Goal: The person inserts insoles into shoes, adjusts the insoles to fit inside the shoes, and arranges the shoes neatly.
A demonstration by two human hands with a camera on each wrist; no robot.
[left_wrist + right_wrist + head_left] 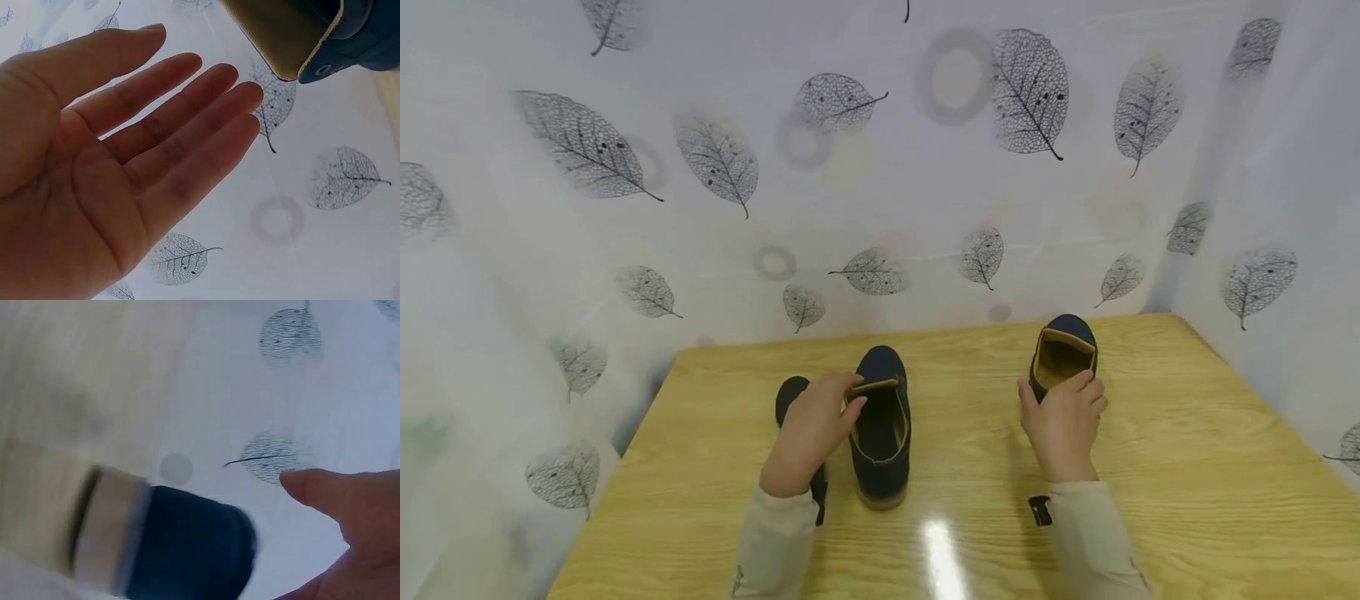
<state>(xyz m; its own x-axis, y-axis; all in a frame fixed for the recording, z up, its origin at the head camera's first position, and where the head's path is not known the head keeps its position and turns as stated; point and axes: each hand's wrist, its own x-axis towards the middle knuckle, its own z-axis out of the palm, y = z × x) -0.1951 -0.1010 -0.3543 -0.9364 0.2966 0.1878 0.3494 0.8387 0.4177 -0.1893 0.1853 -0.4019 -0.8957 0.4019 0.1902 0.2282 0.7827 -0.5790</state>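
Observation:
A dark blue shoe (883, 479) stands on the wooden table, its toe pointing away and its tan-lined tongue raised. My left hand (816, 425) is at that shoe's left side, thumb near the opening. In the left wrist view the left hand (119, 156) has straight fingers and a bare palm, apart from the shoe's tongue (275, 37). Farther right is a second dark blue shoe (1066, 327), also toe away. My right hand (1067, 425) is behind its heel area, hiding that end. In the right wrist view the thumb is extended, apart from a blurred shoe (187, 544).
A dark rounded thing (790, 393) lies left of the middle shoe, partly hidden by the left hand; its kind is unclear. Leaf-patterned white cloth (910, 183) hangs behind and beside the table (970, 400). A dark strap piece (1040, 510) shows by the right sleeve.

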